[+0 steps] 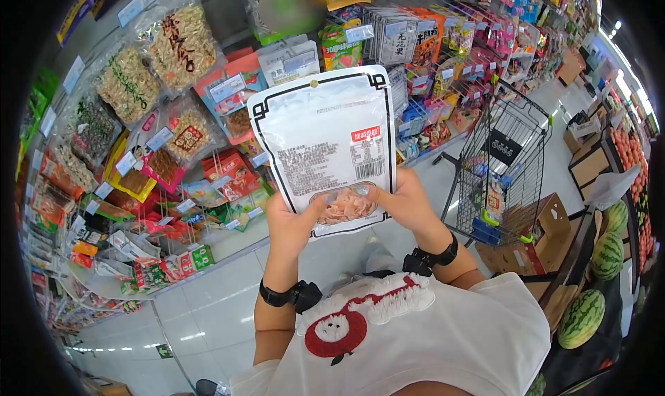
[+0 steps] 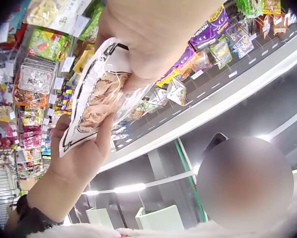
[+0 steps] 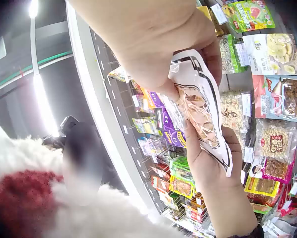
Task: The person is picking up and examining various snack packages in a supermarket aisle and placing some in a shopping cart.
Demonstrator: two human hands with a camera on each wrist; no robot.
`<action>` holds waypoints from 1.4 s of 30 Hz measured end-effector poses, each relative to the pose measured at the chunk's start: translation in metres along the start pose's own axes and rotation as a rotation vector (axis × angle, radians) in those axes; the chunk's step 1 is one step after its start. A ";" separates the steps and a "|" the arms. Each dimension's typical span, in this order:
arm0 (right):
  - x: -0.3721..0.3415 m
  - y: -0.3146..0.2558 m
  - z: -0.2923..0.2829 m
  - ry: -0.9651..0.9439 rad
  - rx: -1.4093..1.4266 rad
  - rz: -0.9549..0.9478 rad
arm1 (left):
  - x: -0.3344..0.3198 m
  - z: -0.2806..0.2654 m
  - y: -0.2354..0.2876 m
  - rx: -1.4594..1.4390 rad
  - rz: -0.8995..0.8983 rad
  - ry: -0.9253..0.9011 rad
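Note:
Both hands hold up a white food pouch (image 1: 325, 133) with a black border, printed text and a barcode. Its clear window (image 2: 101, 101) near the lower end shows pale pink, shredded-looking pieces. At the lower left edge, my left hand (image 1: 292, 223) grips the pouch with its thumb across the front. The right hand (image 1: 409, 203) does the same on the lower right, its thumb beside the window. Fingers behind the pouch are mostly hidden in the head view. In the right wrist view the pouch (image 3: 200, 106) is seen from below, between both hands.
Hanging snack packs fill the shelves ahead, including bagged dried goods (image 1: 180, 46) at upper left. To the right stands a wire shopping cart (image 1: 506, 160) with things in it, beside an open cardboard box (image 1: 533, 240). Watermelons (image 1: 582, 318) lie on a stand at far right.

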State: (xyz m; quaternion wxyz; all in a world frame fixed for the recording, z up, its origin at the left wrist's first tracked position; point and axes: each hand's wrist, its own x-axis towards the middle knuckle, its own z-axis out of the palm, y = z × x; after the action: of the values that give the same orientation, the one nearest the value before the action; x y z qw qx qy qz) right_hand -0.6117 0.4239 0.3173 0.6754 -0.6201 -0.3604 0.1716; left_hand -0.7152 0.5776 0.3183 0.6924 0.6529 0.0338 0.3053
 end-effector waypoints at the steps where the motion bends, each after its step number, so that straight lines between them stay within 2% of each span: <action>1: 0.000 -0.001 -0.002 -0.006 0.006 -0.019 | 0.000 0.001 0.000 0.008 0.008 0.001; 6: 0.005 -0.003 -0.019 -0.004 0.013 -0.133 | 0.006 0.015 -0.004 0.015 0.050 0.003; 9: 0.008 -0.001 -0.031 -0.021 0.093 -0.107 | 0.012 0.027 -0.008 0.030 0.084 -0.005; 12: 0.012 0.004 -0.051 -0.049 0.027 -0.134 | 0.022 0.043 -0.012 0.010 0.018 -0.027; 21: 0.030 0.022 -0.118 0.047 0.031 -0.150 | 0.070 0.096 -0.051 -0.052 0.060 -0.130; 24: 0.037 0.031 -0.138 0.060 -0.042 -0.156 | 0.080 0.112 -0.059 -0.074 0.054 -0.127; 27: 0.046 0.033 -0.150 0.065 0.014 -0.165 | 0.091 0.121 -0.070 -0.024 0.079 -0.115; 33: 0.059 0.040 -0.174 0.056 0.027 -0.138 | 0.108 0.139 -0.079 0.012 0.061 -0.121; 36: 0.065 0.048 -0.188 -0.018 -0.074 -0.209 | 0.115 0.142 -0.087 0.020 0.083 -0.125; 39: 0.082 0.066 -0.200 -0.291 0.741 -0.171 | 0.123 0.136 -0.106 -0.171 0.019 -0.241; 40: 0.091 0.082 -0.205 -0.360 0.812 -0.148 | 0.125 0.137 -0.118 -0.288 -0.083 -0.296; 42: 0.100 0.108 -0.207 -0.302 0.824 0.105 | 0.129 0.142 -0.142 -0.524 -0.283 -0.405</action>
State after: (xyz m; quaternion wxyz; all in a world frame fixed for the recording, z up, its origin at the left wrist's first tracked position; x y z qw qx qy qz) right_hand -0.3756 0.3625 0.2463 0.7963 -0.2846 -0.3247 0.4236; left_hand -0.4931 0.5178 0.2529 0.8643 0.4895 -0.0933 0.0691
